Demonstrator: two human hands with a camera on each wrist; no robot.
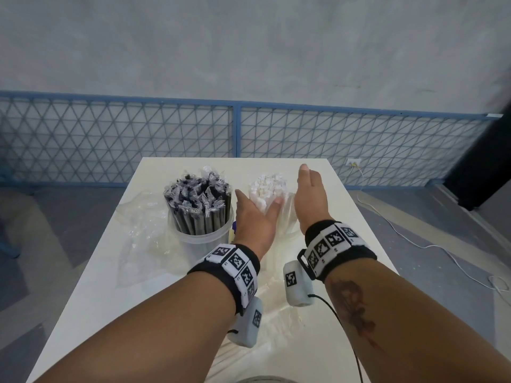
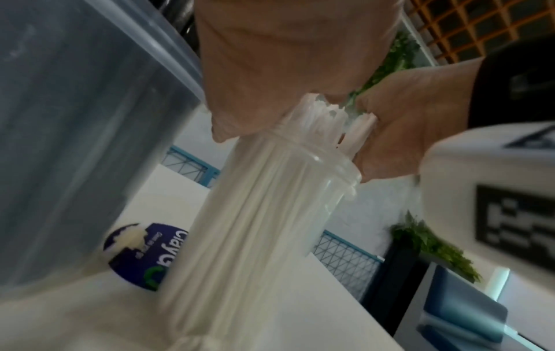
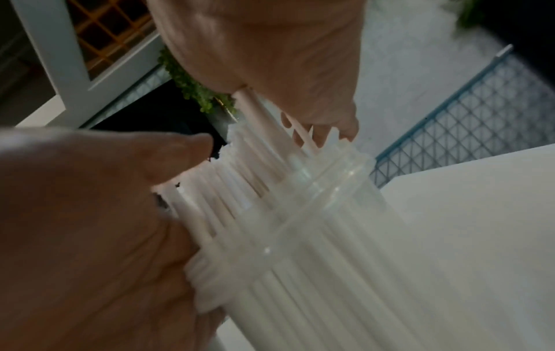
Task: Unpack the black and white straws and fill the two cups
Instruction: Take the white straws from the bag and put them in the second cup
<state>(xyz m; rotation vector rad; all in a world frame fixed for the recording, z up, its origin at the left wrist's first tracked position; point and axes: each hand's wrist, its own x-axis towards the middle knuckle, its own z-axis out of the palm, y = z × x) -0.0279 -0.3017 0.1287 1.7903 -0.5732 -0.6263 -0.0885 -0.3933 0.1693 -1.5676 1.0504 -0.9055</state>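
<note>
A clear cup (image 1: pixel 193 236) at the middle left of the white table (image 1: pixel 91 299) is packed with wrapped black straws (image 1: pixel 197 203). To its right, a second clear cup (image 2: pixel 318 201) holds a bundle of white straws (image 1: pixel 266 186). My left hand (image 1: pixel 253 217) lies flat against the bundle's left side, thumb across its front. My right hand (image 1: pixel 308 194) presses the right side with straight fingers pointing up. In the right wrist view the white straws (image 3: pixel 270 190) stand between my right palm (image 3: pixel 75 237) and the left hand (image 3: pixel 270 47). Neither hand's fingers curl round them.
Crumpled clear wrapping (image 1: pixel 141 217) lies left of the black-straw cup, and more film (image 1: pixel 276 341) lies near the table's front. A small blue labelled disc (image 2: pixel 144 256) sits between the cups. A blue mesh fence (image 1: pixel 235 134) runs behind the table; a white cable (image 1: pixel 414 241) trails on the floor at the right.
</note>
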